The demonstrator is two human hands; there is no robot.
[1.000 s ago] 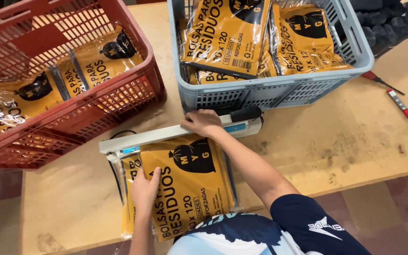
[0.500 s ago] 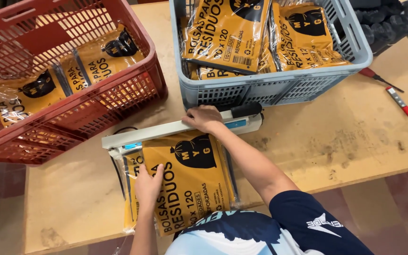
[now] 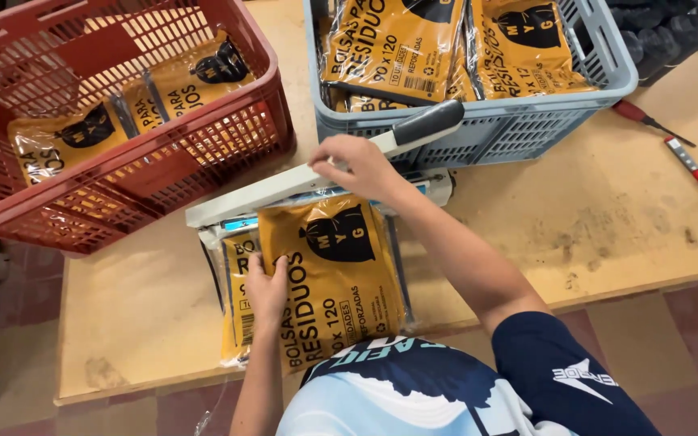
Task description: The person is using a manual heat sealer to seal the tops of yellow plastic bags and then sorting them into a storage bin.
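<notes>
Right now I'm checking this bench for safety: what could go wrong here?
The left hand lies flat on the yellow packet close under the sealer arm gripped by the right hand; fingers could get pinched. The packet might slip and seal crooked. The screwdriver near the table edge could roll off.

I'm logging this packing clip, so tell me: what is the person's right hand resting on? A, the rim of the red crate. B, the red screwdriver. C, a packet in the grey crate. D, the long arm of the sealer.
D: the right hand lies on the sealer arm, above the yellow packet that the left hand presses flat.
</notes>
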